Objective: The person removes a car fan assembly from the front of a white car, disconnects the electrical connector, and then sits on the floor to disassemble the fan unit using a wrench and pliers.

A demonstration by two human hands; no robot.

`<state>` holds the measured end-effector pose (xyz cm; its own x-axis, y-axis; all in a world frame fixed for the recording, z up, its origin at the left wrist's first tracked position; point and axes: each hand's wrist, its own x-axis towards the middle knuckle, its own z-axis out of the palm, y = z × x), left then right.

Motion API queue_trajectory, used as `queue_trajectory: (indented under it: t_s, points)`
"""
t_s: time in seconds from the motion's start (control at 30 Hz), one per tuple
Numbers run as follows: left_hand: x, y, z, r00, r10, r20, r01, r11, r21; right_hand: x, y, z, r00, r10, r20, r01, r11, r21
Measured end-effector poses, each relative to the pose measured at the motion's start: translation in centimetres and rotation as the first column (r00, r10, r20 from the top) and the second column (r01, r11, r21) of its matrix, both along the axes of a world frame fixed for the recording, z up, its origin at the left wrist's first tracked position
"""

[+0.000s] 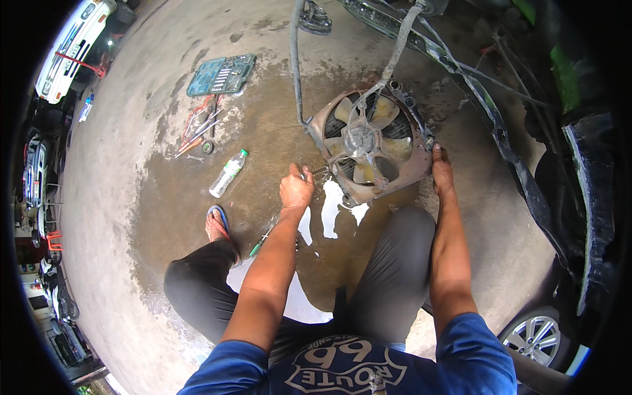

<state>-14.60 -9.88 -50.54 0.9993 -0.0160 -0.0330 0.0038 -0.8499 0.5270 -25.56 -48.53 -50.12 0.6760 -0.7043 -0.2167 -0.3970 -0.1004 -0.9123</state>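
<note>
A car radiator with a rusty fan shroud (pixel 414 170) and a pale plastic fan (pixel 361 139) stands in front of me on wet concrete. My left hand (pixel 297 187) is closed around a slim metal tool (pixel 320 171). The tool's shaft points at the shroud's left lower corner; its handle is mostly hidden in my fist, so I cannot tell its exact kind. My right hand (pixel 443 170) grips the radiator's right side edge, thumb up along it. A grey hose (pixel 394 62) runs from above down to the fan area.
Left of the radiator lie a plastic bottle (pixel 228 174), several hand tools (pixel 201 131) and an open teal socket set (pixel 222 75). A green-handled screwdriver (pixel 257 247) lies by my left forearm. Car body parts (pixel 487 112) hang at the right, above a wheel (pixel 534 337). Water puddles between my legs.
</note>
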Motion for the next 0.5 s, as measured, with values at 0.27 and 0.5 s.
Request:
queue_trajectory:
  t_s: [0.27, 0.5]
  points:
    - [-5.3, 6.9, -7.1, 0.600, 0.172, -0.781, -0.669, 0.644, -0.372, -2.6, 1.8, -0.4, 0.989, 0.039, -0.142, -0.063, 0.983, -0.170]
    - [-6.4, 8.3, -6.2, 0.595, 0.313, -0.740, -0.803, 0.280, -0.527, -3.6, 1.7, -2.5, 0.998, 0.055, -0.040, -0.047, 0.985, 0.168]
